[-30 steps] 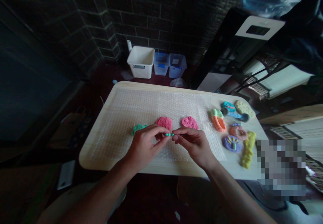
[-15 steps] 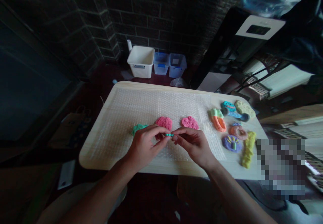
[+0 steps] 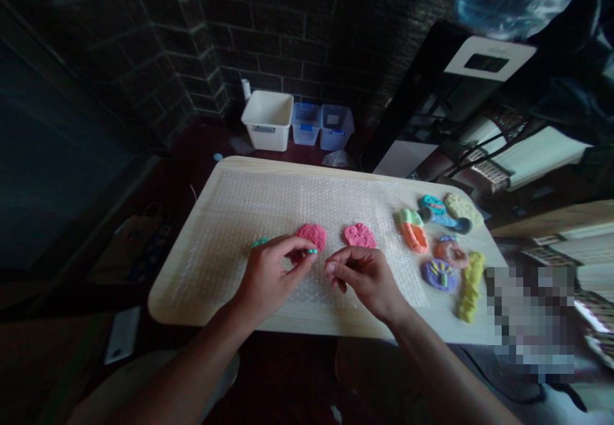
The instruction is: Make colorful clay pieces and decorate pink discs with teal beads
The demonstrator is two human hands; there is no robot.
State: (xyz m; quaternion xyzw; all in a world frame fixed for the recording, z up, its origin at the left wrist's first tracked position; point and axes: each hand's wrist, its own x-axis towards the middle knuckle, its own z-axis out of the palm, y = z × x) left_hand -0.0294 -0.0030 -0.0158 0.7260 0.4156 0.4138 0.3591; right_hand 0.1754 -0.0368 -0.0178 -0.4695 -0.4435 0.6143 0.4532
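A tiny green piece of modelling clay (image 3: 313, 251) is pinched between the thumb and forefinger of my left hand (image 3: 272, 270). My right hand (image 3: 367, 279) is apart from it, thumb pressed against the fingers; whether anything small sits in that pinch is hidden. A rough pink clay lump (image 3: 314, 236) lies just beyond my left fingertips, and a flatter pink clay piece (image 3: 359, 235) lies beyond my right hand. Behind my left knuckles, a green clay lump (image 3: 259, 242) is mostly covered. All three rest on a bubble-wrap sheet (image 3: 259, 204).
The pale wooden table (image 3: 185, 313) carries several shaped clay pieces on its right: an orange and green one (image 3: 413, 232), a purple disc (image 3: 439, 275), a yellow strip (image 3: 471, 287). On the floor beyond stand a white bin (image 3: 268, 128) and two clear blue boxes (image 3: 306, 124).
My hands have parted: the right fingers have come away from the green piece, which stays in my left pinch. My left hand has shifted slightly left.
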